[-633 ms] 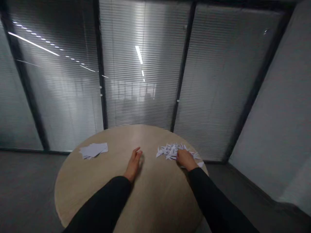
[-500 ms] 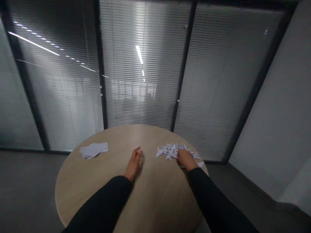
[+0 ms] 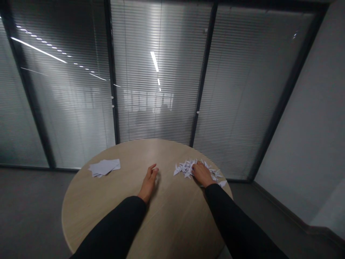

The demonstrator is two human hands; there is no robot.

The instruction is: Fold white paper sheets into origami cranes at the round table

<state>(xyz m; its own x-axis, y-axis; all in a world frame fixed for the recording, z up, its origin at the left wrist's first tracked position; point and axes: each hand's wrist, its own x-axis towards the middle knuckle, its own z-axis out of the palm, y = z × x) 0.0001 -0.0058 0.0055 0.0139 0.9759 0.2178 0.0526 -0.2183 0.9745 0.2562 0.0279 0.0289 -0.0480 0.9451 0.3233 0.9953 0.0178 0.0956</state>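
Note:
A heap of small white folded-paper pieces with pointed tips [image 3: 185, 168] lies at the right side of the round table [image 3: 167, 216]; they look like origami cranes. My right hand [image 3: 202, 175] is on the near part of this heap, fingers curled down among the pieces. Its fingertips are partly hidden, so what they hold cannot be made out. Near the table's middle, my left hand [image 3: 148, 182] rests on its edge, fingers loosely bent and apart, holding nothing. A loose stack of white paper sheets [image 3: 104, 167] lies to its left, out of reach of both hands.
Behind the table stands a glass partition with blinds [image 3: 156, 118] and dark frames. A pale wall [image 3: 309, 144] rises on the right, and grey floor [image 3: 32, 208] surrounds the table. One white piece [image 3: 222, 183] lies near the table's right edge.
My right hand has shifted slightly left and up over the heap, turning so its fingers show more. My left hand has stayed in place.

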